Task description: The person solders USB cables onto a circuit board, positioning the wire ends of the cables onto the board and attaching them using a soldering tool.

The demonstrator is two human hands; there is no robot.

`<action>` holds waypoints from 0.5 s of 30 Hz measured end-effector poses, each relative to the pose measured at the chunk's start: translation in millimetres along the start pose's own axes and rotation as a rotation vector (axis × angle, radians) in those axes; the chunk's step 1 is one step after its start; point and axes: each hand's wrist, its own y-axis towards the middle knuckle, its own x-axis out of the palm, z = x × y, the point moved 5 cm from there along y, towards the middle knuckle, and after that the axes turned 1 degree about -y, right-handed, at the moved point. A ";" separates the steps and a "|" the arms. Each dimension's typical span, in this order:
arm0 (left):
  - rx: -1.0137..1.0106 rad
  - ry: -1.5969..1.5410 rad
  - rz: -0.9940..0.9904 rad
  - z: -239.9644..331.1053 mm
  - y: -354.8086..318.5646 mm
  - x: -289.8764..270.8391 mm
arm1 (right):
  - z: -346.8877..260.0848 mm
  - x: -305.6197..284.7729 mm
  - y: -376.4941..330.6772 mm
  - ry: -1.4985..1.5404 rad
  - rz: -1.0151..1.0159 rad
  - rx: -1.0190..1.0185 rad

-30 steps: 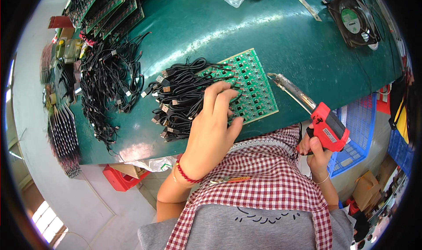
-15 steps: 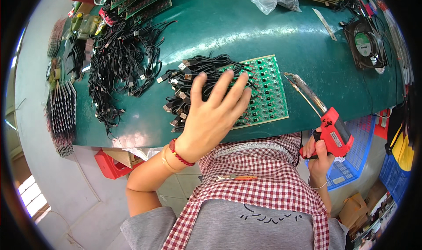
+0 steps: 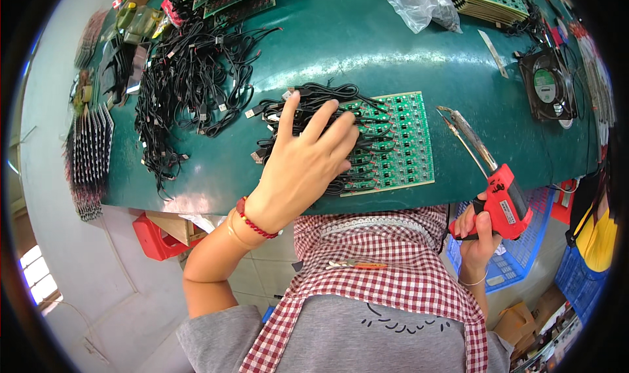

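Left hand (image 3: 304,166) spread flat on black rubbery cables (image 3: 314,120) over green circuit board (image 3: 400,143); right hand (image 3: 477,232) gripping red plastic soldering gun (image 3: 501,196).

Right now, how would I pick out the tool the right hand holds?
Start at the green table and find the green circuit board near its front edge. Just right of it, the right hand grips a red soldering gun, the only red-bodied tool with a long metal tip.

Glossy green table top (image 3: 393,52), red plastic soldering gun (image 3: 504,202), crinkled clear plastic bag (image 3: 419,2)
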 end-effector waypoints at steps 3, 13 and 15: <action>0.099 -0.001 0.010 -6.3 -13.5 6.9 | 1.2 0.7 -0.4 -0.011 0.024 0.009; -0.180 -0.217 0.445 -99.4 4.3 -22.1 | -2.6 -0.6 1.2 -0.008 0.006 -0.030; -0.374 -0.149 0.553 -160.5 -0.5 -1.5 | -3.1 3.1 3.8 -0.007 -0.017 -0.034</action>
